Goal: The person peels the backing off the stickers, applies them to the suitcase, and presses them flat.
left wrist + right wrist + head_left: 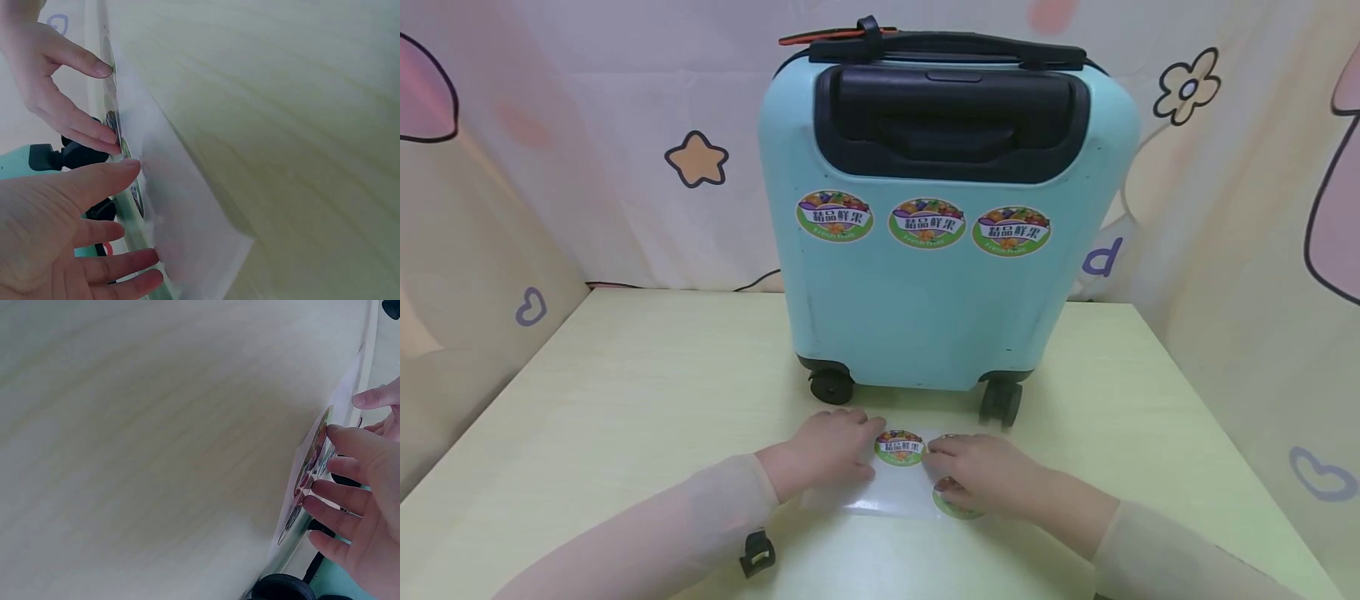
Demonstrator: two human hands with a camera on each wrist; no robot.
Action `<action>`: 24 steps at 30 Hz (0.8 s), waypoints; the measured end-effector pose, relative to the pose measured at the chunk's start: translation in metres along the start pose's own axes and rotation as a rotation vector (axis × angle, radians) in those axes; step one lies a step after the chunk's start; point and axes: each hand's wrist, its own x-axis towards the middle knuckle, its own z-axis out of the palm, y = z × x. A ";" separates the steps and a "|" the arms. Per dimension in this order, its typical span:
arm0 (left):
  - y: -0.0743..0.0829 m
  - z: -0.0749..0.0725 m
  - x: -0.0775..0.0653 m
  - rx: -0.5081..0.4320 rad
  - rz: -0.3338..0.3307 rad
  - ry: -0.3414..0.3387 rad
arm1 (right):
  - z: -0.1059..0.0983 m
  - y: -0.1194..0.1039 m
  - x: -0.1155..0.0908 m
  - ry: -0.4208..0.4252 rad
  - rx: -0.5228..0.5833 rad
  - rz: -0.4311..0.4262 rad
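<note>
A white sticker sheet (898, 492) lies on the table in front of a light blue suitcase (925, 317). It bears an oval fruit sticker (900, 447) between the hands and others partly covered by the right hand. My left hand (831, 450) rests at the sheet's left side, its fingers loosely spread in the left wrist view. My right hand (988, 473) touches the sheet's right part with its fingertips; in the right wrist view these meet the stickers (315, 447), fingers extended. Neither hand visibly pinches anything. Three matching oval stickers (927, 223) sit in a row on the suitcase.
The suitcase stands upright on black wheels (832, 387) at the back of the pale wooden table (625, 400). A black strap buckle (757, 552) hangs by the left sleeve. Printed cloth (625, 100) encloses the back and sides.
</note>
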 end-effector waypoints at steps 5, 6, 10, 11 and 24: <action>0.003 0.001 0.003 -0.030 -0.033 -0.023 | 0.002 0.000 0.000 0.040 0.008 -0.025; 0.003 0.001 0.003 -0.034 -0.036 -0.026 | 0.003 -0.001 0.000 0.046 0.007 -0.029; 0.004 0.002 0.004 -0.043 -0.053 -0.034 | 0.003 -0.002 0.000 0.050 0.004 -0.024; 0.004 0.001 0.004 -0.044 -0.059 -0.033 | 0.003 -0.002 0.000 0.048 0.008 -0.019; 0.010 0.000 0.003 -0.094 -0.096 -0.002 | -0.001 -0.003 -0.002 -0.045 0.052 0.048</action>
